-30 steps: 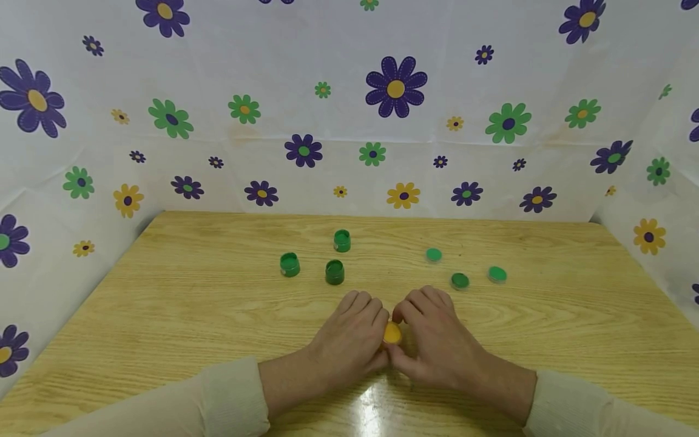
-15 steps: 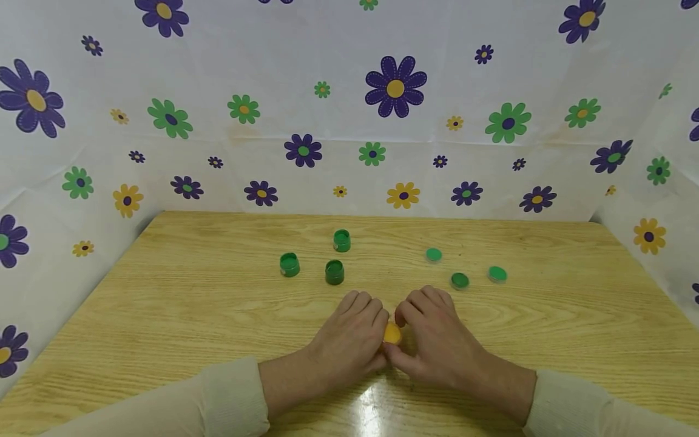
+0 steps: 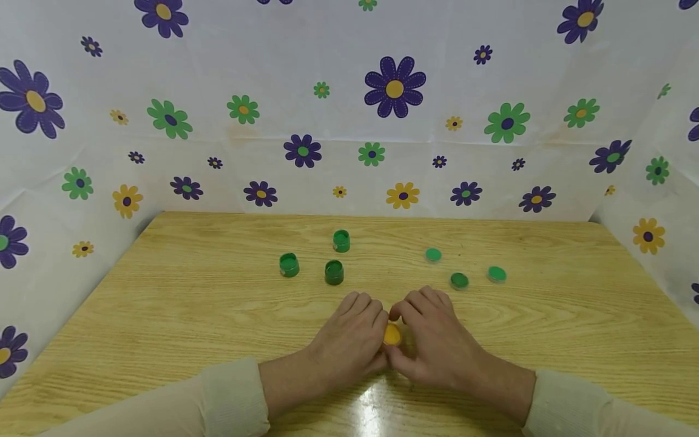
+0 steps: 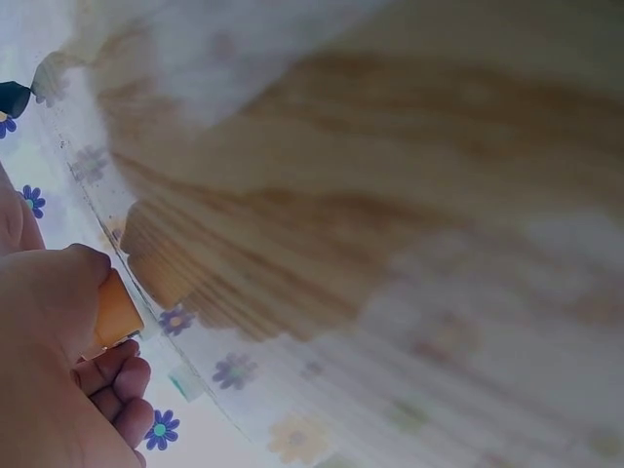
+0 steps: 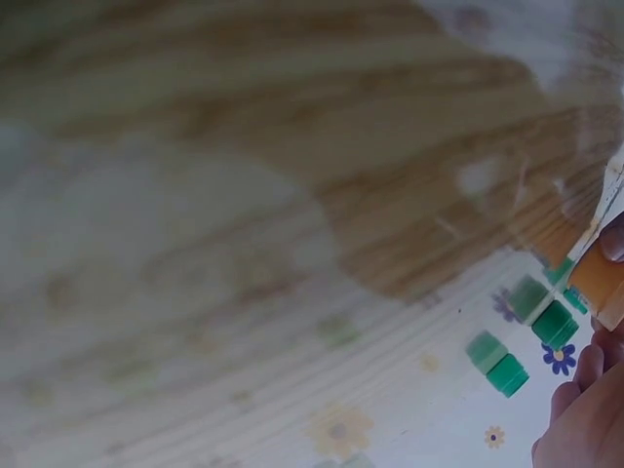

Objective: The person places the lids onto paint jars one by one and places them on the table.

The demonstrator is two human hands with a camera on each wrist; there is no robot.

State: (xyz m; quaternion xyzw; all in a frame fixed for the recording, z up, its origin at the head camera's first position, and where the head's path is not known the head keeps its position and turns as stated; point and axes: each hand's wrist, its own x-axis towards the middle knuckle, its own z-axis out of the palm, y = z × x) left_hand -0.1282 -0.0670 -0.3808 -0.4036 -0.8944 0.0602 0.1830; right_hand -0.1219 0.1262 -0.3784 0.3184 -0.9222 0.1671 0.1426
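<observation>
A small jar of orange-yellow paint (image 3: 392, 334) stands between my two hands near the front of the table, its round top facing up. My left hand (image 3: 351, 337) grips it from the left, with the knuckles uppermost. In the left wrist view, orange jar wall (image 4: 119, 310) shows between the thumb and the curled fingers. My right hand (image 3: 437, 343) pinches the jar's upper edge from the right, thumb at the near side and index finger at the far side. Whether the lid has loosened cannot be seen.
Farther back stand three open jars of green paint: one at the left (image 3: 289, 265), one behind (image 3: 341, 241) and a darker one (image 3: 334, 272). Three green-coated lids (image 3: 433, 255) (image 3: 459, 281) (image 3: 497, 274) lie to their right. A flowered cloth (image 3: 327, 121) hangs behind the wooden table (image 3: 191, 303).
The right index finger shifts slightly along the jar's edge. Otherwise both hands, the orange-yellow jar, the green jars and the lids keep their places.
</observation>
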